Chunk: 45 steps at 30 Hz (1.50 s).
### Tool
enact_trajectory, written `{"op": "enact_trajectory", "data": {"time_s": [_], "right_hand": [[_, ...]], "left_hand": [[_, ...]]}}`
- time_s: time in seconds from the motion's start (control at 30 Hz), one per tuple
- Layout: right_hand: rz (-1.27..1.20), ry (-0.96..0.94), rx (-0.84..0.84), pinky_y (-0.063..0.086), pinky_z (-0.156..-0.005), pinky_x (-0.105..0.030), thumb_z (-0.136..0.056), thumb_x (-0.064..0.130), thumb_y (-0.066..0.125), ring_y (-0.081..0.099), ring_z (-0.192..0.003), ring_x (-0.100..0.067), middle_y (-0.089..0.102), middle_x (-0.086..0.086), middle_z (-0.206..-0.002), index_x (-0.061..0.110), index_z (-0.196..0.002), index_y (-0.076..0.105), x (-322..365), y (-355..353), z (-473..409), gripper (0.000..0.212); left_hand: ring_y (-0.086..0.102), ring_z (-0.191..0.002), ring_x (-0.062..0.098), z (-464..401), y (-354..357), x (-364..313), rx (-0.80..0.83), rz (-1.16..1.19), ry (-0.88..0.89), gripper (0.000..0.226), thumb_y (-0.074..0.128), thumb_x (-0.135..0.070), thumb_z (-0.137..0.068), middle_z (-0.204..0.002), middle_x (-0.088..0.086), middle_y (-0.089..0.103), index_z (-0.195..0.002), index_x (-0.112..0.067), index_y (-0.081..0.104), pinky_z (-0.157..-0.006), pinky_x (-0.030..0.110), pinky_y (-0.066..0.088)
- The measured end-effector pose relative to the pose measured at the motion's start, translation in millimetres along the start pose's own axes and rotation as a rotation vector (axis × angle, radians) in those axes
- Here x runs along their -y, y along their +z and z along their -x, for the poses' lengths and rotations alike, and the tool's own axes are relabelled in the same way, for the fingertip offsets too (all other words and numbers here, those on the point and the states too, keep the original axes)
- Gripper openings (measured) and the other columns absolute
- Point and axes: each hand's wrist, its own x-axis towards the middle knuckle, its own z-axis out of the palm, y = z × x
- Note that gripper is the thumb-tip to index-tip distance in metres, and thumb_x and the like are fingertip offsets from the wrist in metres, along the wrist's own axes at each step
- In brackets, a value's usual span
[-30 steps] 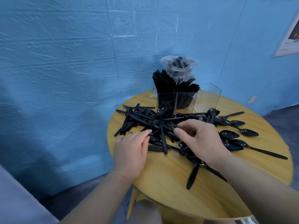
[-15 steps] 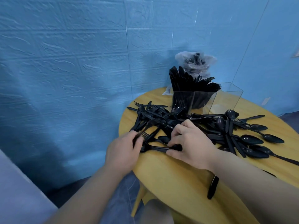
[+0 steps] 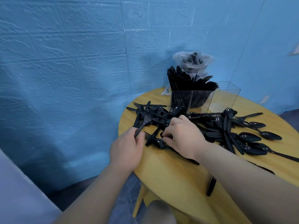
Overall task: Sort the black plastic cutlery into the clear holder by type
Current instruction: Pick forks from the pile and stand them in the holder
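A heap of black plastic forks, knives and spoons lies across the round yellow table. My left hand grips the handle of a black fork, tines pointing up and away over the heap's left side. My right hand rests on the heap with fingers curled and pinches a black piece at its fingertips; which type I cannot tell. The clear holder stands at the back: its left and middle compartments are packed with upright black cutlery, and the right compartment looks empty.
A clear plastic bag of more black cutlery stands behind the holder against the blue wall. Several spoons lie at the right side. One black handle sticks out under my right forearm near the table's front edge.
My left hand has lifted a fork out of the heap by its handle. My right hand has stayed on the heap, fingers closing on a piece. The camera has shifted left.
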Motion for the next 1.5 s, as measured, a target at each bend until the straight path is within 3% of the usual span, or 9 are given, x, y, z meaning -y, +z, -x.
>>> {"op": "enact_trajectory", "data": {"time_s": [0.27, 0.63, 0.87, 0.97, 1.07, 1.17, 1.33, 1.4, 1.5], "right_hand": [[0.039, 0.052, 0.067, 0.039, -0.085, -0.024, -0.096, 0.038, 0.046, 0.034, -0.094, -0.017, 0.048, 0.007, -0.094, 0.03, -0.101, 0.071, 0.8, 10.6, -6.4, 0.027], [0.01, 0.105, 0.054, 0.038, -0.088, -0.022, -0.094, 0.031, 0.049, 0.036, -0.094, -0.015, 0.049, 0.007, -0.095, 0.026, -0.095, 0.067, -10.3, -4.3, 14.9, 0.019], [0.066, 0.161, 0.044, 0.041, -0.083, -0.022, -0.092, 0.023, 0.046, 0.053, -0.091, -0.018, 0.065, 0.004, -0.093, 0.02, -0.092, 0.064, -20.6, -29.5, 27.9, 0.018], [-0.003, 0.201, 0.082, 0.049, -0.081, -0.028, -0.091, 0.019, 0.049, 0.059, -0.09, -0.017, 0.067, 0.006, -0.096, 0.022, -0.096, 0.063, -26.6, -42.2, 35.7, 0.015], [-0.095, 0.2, 0.069, 0.044, -0.078, -0.022, -0.093, 0.017, 0.051, 0.059, -0.091, -0.013, 0.066, 0.009, -0.095, 0.025, -0.11, 0.059, -32.1, -47.0, 41.8, 0.02], [-0.215, 0.197, -0.01, 0.038, -0.076, -0.016, -0.093, 0.014, 0.053, 0.056, -0.085, -0.006, 0.063, 0.014, -0.09, 0.027, -0.125, 0.052, -33.6, -49.5, 44.2, 0.035], [-0.404, 0.179, -0.176, 0.047, -0.068, -0.016, -0.087, 0.008, 0.059, 0.056, -0.071, -0.004, 0.055, 0.01, -0.079, 0.037, -0.14, 0.03, -28.3, -57.3, 40.9, 0.067], [-0.529, 0.212, -0.192, 0.052, -0.072, -0.024, -0.09, 0.01, 0.056, 0.061, -0.072, -0.007, 0.059, 0.005, -0.078, 0.032, -0.134, 0.036, -24.2, -60.0, 36.7, 0.053], [-0.95, 0.34, -0.226, 0.058, -0.073, -0.041, -0.098, 0.009, 0.045, 0.069, -0.07, -0.023, 0.067, -0.011, -0.079, 0.018, -0.106, 0.052, -12.0, -62.7, 28.6, 0.014]], "left_hand": [[0.052, -0.072, 0.015, -1.6, 2.1, -0.6, 0.043, -0.093, -0.009, 0.024, 0.041, -0.049, -0.095, -0.076, -0.011, 0.055, -0.108, -0.03, 0.049, -0.063, 0.031, 0.043], [0.048, -0.076, 0.012, 13.3, -0.6, -8.5, 0.062, -0.068, 0.04, 0.037, 0.023, -0.043, -0.101, -0.092, -0.011, 0.057, -0.118, -0.024, 0.05, -0.067, 0.031, 0.038], [0.049, -0.062, 0.01, 22.8, 4.1, -16.6, 0.027, -0.011, 0.061, 0.028, 0.026, -0.033, -0.102, -0.069, -0.006, 0.051, -0.075, -0.031, 0.035, -0.056, 0.033, 0.037], [0.049, -0.067, 0.009, 23.1, 4.0, -17.5, 0.035, 0.014, 0.095, 0.028, 0.031, -0.029, -0.102, -0.073, -0.01, 0.051, -0.076, -0.036, 0.037, -0.058, 0.03, 0.037], [0.05, -0.072, 0.006, 22.7, 2.8, -19.3, 0.03, 0.038, 0.109, 0.021, 0.034, -0.027, -0.102, -0.079, -0.014, 0.053, -0.097, -0.032, 0.053, -0.062, 0.028, 0.038], [0.053, -0.072, 0.004, 22.3, -1.2, -22.0, 0.019, 0.096, 0.119, 0.022, 0.038, -0.023, -0.101, -0.078, -0.012, 0.059, -0.105, -0.027, 0.06, -0.063, 0.028, 0.042], [0.057, -0.081, 0.006, 18.9, -13.1, -31.3, 0.012, 0.23, 0.111, 0.023, 0.041, -0.019, -0.1, -0.085, -0.011, 0.064, -0.106, -0.027, 0.062, -0.071, 0.026, 0.046], [0.058, -0.079, 0.006, 17.9, -16.5, -36.1, 0.036, 0.269, 0.11, 0.024, 0.04, -0.019, -0.1, -0.084, -0.011, 0.065, -0.102, -0.029, 0.061, -0.07, 0.023, 0.045], [0.061, -0.076, 0.009, 17.0, -18.3, -43.1, 0.087, 0.343, 0.106, 0.025, 0.039, -0.018, -0.1, -0.081, -0.009, 0.066, -0.093, -0.031, 0.059, -0.07, 0.024, 0.047]]}}
